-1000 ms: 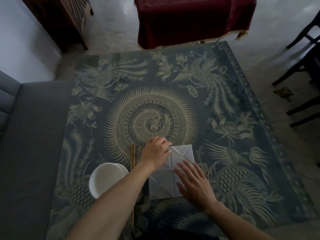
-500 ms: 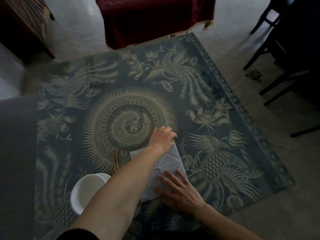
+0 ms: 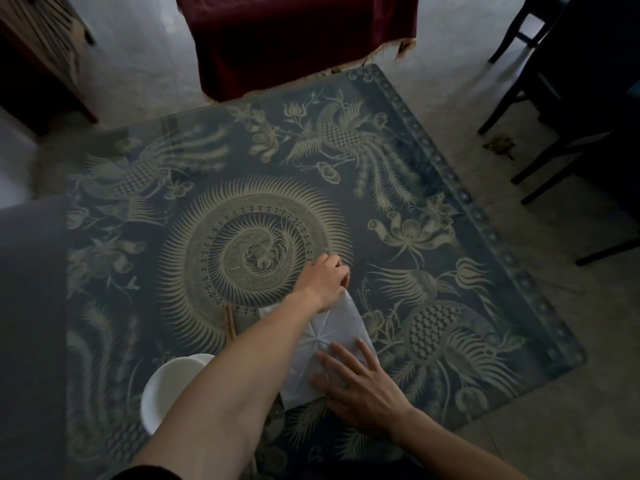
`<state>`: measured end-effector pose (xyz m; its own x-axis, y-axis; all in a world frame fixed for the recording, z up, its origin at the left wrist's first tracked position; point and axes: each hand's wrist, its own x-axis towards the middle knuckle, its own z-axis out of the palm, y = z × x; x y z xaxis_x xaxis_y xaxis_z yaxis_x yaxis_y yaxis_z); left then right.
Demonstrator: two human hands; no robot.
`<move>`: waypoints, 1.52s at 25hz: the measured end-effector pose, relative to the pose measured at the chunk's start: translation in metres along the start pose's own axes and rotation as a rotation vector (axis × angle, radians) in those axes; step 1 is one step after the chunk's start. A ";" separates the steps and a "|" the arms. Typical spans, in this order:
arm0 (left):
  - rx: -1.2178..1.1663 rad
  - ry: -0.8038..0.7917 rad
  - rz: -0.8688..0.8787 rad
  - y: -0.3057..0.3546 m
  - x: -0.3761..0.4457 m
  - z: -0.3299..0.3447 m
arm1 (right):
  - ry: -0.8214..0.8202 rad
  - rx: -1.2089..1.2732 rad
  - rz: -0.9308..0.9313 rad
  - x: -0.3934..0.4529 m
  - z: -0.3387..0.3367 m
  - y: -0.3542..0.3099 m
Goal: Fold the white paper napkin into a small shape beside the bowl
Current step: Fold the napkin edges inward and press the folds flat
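Observation:
A creased white paper napkin (image 3: pixel 341 323) lies flat on the patterned table, right of a white bowl (image 3: pixel 166 386). My left hand (image 3: pixel 323 280) reaches across and pinches the napkin's far corner, fingers curled on it. My right hand (image 3: pixel 356 382) lies flat with fingers spread on the napkin's near right part, pressing it down. My left forearm hides the napkin's left side and part of the bowl.
Wooden chopsticks (image 3: pixel 229 322) lie between bowl and napkin, mostly under my forearm. The table (image 3: pixel 450 237) carries a dark blue phoenix pattern. A grey sofa (image 3: pixel 31 323) is at the left, a dark red draped piece (image 3: pixel 294 39) beyond, black chairs (image 3: pixel 561 98) at the right.
My left hand has slid from the napkin's upper left to its far corner and gripped it. The right hand stays flat on the napkin. The camera has swung, shifting the scene.

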<state>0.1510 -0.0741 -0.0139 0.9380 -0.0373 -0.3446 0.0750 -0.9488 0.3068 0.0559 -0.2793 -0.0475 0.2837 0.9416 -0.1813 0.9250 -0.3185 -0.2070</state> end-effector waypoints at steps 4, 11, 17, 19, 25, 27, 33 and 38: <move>0.012 -0.069 0.080 -0.005 -0.001 -0.014 | 0.024 -0.019 -0.008 0.000 -0.001 0.000; -0.174 -0.143 0.030 -0.011 -0.013 -0.032 | 0.071 -0.077 -0.044 0.010 -0.002 -0.001; -0.252 -0.046 0.057 -0.015 -0.028 -0.046 | 0.091 -0.056 0.013 0.016 -0.005 0.003; -0.250 -0.014 0.080 -0.015 -0.036 -0.051 | 0.120 -0.066 0.025 0.019 -0.008 0.008; -0.250 0.107 0.098 -0.018 -0.069 -0.051 | 0.168 -0.122 0.059 0.022 -0.013 0.024; -0.258 0.136 0.108 -0.017 -0.083 -0.045 | 0.254 -0.082 -0.002 0.014 -0.008 0.024; -0.221 0.228 0.141 -0.013 -0.114 -0.011 | 0.519 0.211 0.529 -0.009 -0.011 0.036; -0.187 0.230 0.166 -0.013 -0.130 0.007 | 0.412 0.163 0.631 -0.011 -0.014 0.057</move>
<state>0.0254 -0.0587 0.0206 0.9927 -0.0950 -0.0738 -0.0447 -0.8610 0.5066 0.1085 -0.3064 -0.0440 0.8460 0.5304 0.0543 0.5168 -0.7906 -0.3284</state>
